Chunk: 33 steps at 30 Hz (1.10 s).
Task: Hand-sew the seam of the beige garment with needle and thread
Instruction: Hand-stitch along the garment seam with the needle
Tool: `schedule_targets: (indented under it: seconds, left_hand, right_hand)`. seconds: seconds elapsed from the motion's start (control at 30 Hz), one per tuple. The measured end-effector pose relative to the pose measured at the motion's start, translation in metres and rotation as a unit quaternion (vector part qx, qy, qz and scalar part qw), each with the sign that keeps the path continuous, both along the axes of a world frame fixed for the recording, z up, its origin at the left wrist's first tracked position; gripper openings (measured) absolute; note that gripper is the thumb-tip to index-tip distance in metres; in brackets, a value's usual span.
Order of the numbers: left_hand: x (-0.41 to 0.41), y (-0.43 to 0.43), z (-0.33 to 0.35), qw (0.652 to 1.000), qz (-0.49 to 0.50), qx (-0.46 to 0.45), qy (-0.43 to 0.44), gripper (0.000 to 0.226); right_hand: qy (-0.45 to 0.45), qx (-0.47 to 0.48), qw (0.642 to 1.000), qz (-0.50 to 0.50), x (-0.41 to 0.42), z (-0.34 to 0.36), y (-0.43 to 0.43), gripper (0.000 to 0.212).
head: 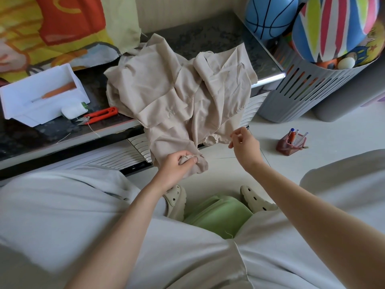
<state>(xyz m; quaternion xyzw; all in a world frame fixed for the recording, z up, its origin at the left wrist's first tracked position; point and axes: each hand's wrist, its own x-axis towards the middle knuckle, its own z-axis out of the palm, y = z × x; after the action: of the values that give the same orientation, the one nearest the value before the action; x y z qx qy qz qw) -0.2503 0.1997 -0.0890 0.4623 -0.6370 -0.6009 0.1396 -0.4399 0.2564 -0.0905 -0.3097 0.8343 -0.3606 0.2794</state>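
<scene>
The beige garment (175, 90) lies crumpled on the dark table (218, 36) and hangs over its front edge. My left hand (177, 166) grips a bunched corner of the garment below the table edge. To the right and higher, my right hand (242, 142) is raised with fingertips pinched together, as if on a needle, which is too small to make out. A thin thread (224, 157) runs between the two hands.
Red thread snips (100, 115), a white thread spool (74, 111) and a white tray (41, 94) with an orange tool sit on the table's left. A grey slatted basket (308, 88) with balls stands right. A pen holder (291, 142) is on the floor.
</scene>
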Motion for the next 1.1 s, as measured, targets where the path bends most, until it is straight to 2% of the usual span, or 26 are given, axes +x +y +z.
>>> schedule_targets:
  seconds: [0.23,0.5,0.7,0.87,0.97,1.1]
  left_hand:
    - [0.000,0.000,-0.002,1.000,0.002,0.008,0.007,0.016]
    - [0.001,0.000,0.004,1.000,0.006,-0.012,0.022,0.009]
    - [-0.001,0.000,0.009,0.999,0.013,-0.025,0.039,0.017]
    - [-0.001,0.001,0.010,0.998,0.023,-0.008,0.062,0.017]
    - [0.002,0.000,0.010,0.996,0.033,0.003,0.081,0.016]
    - [0.004,-0.003,0.009,0.995,0.037,-0.008,0.093,0.013]
  right_hand:
    - [0.025,0.013,0.999,-0.020,-0.007,-0.005,0.008,0.019]
    - [0.065,0.035,0.997,-0.030,-0.019,0.000,0.005,0.014]
    - [-0.024,-0.025,0.999,0.042,0.011,0.013,-0.001,0.011]
    - [-0.126,-0.060,0.983,0.120,0.047,0.028,-0.006,0.015]
    - [-0.121,-0.039,0.977,0.170,0.055,0.031,-0.006,0.016]
    - [-0.105,0.000,0.976,0.189,0.050,0.030,-0.003,0.016]
